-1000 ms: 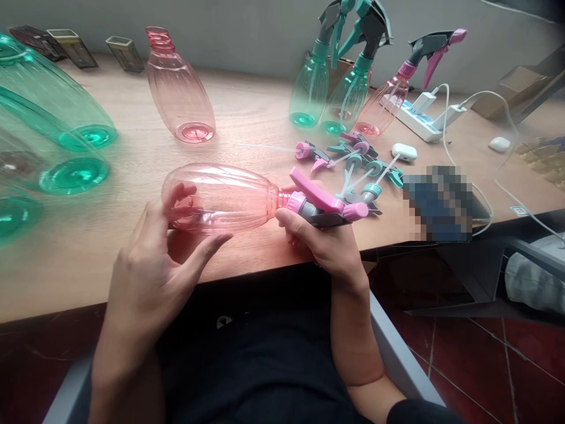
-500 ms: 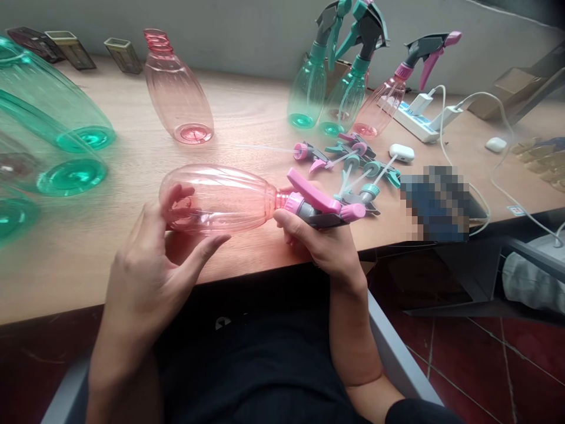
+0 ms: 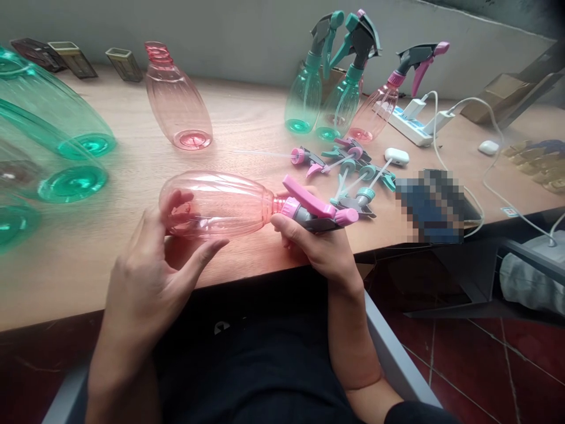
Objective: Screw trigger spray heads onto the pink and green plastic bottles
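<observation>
A clear pink spray bottle (image 3: 220, 203) lies sideways in front of me above the table, its base to the left. My left hand (image 3: 154, 253) curls round the base; the fingers show through the clear plastic, and the thumb sits along the lower side. At the neck is a pink and grey trigger spray head (image 3: 313, 203), its collar against the threads. My right hand (image 3: 315, 241) grips that collar between thumb and fingers, some of which are hidden beneath. Whether a tube runs inside the bottle I cannot tell.
Behind stands an open pink bottle (image 3: 179, 106). Green bottles (image 3: 73, 182) are at the left. Loose spray heads (image 3: 353, 165) lie right of centre, before several bottles with heads fitted (image 3: 339, 106). A power strip (image 3: 410, 126), cables and a pixelated object (image 3: 432, 206) are farther right.
Both hands keep their hold on the bottle and spray head, with hardly any shift between them. The whole view has moved slightly, so the background things sit a little lower.
</observation>
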Available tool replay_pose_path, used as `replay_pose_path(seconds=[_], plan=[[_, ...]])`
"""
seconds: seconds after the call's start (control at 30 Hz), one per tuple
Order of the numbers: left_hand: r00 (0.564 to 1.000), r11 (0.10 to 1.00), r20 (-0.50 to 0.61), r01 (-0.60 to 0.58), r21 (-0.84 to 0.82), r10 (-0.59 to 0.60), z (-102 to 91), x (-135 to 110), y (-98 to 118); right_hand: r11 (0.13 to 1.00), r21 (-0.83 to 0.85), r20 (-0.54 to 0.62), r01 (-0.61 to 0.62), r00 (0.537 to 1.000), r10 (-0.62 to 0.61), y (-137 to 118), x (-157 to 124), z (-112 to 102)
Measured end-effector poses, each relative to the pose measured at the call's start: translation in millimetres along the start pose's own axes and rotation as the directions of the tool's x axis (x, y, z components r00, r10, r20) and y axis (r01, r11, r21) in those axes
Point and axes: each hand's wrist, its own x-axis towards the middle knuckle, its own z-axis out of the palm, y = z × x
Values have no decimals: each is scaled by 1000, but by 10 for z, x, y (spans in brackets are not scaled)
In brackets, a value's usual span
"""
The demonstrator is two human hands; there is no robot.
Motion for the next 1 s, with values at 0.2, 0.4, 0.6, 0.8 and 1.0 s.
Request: replay_pose_path(seconds=[0.2,0.4,0.6,0.8,1.0], plan=[[999,999,10,41,-20,-41,-3,5,19,999,37,-4,-40,999,40,18,2,6],[999,999,14,45,-29,-45,-22,-2,11,998,31,6,-55,998,55,7,5,-1],[999,999,7,41,-15,-41,-25,1,18,997,53,14,-51,999,50,14,4,-5],[1000,1000,1,19,10,-19,-34,2,30,997,40,9,-63,998,63,14,-2,-5],[1000,1000,3,14,14,-15,-14,9,19,998,49,11,-44,999,43,22,-1,-2]])
